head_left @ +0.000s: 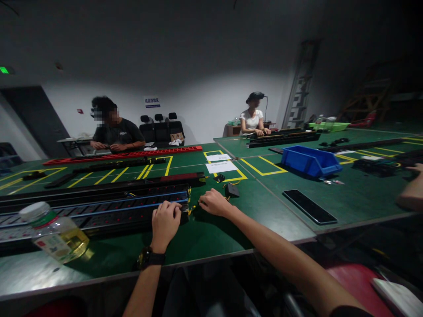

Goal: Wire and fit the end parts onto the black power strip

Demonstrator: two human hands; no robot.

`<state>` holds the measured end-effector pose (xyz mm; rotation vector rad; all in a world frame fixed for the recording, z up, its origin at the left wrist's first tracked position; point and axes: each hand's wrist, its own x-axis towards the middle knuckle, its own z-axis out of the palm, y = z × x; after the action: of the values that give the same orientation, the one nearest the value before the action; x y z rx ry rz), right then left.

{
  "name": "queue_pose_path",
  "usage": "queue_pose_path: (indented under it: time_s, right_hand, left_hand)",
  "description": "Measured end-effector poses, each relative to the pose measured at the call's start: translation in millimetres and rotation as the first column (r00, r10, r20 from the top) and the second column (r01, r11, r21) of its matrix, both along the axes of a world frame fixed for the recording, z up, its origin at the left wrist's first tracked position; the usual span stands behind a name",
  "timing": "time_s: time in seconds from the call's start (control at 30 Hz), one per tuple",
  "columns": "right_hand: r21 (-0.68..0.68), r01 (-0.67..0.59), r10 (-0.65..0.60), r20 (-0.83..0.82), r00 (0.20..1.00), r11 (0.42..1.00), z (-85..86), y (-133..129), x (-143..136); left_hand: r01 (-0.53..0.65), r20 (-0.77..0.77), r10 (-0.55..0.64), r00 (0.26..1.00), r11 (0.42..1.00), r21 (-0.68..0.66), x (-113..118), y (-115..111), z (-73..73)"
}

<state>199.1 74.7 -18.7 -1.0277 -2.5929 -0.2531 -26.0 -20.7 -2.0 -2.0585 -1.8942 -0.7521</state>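
Observation:
A long black strip housing (132,209) with blue lines and small red dots lies across the left of the green table. My left hand (166,224), with a watch at its wrist, is curled over the right end of this housing, fingers bent against it. Just past that end is my right hand (214,202), its fingers pressed together close to a short yellow wire (193,208). What those fingers pinch, if anything, is hidden. Behind my right hand sits a small black block (232,190) with a yellow lead.
A clear bottle (59,233) of yellow liquid stands at left. To the right are a blue bin (309,160) and a phone-like black slab (309,206). Two co-workers (120,134) sit across the table. Another person's hand (411,187) reaches in at the right edge.

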Motion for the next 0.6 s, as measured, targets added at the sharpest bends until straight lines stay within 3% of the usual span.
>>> queue_pose_path:
  time_s: [0.27, 0.6]
  right_hand:
    - [-0.052, -0.052, 0.048, -0.084, 0.995, 0.997, 1.9, -3.4, 1.5]
    - [-0.059, -0.073, 0.07, -0.057, 0.996, 0.996, 1.0, -2.1, 0.2]
  left_hand:
    - [0.006, 0.002, -0.006, 1.0, 1.0, 0.02, 0.1, -0.4, -0.4]
    - [0.016, 0.015, -0.016, 1.0, 1.0, 0.02, -0.4, -0.2, -1.1]
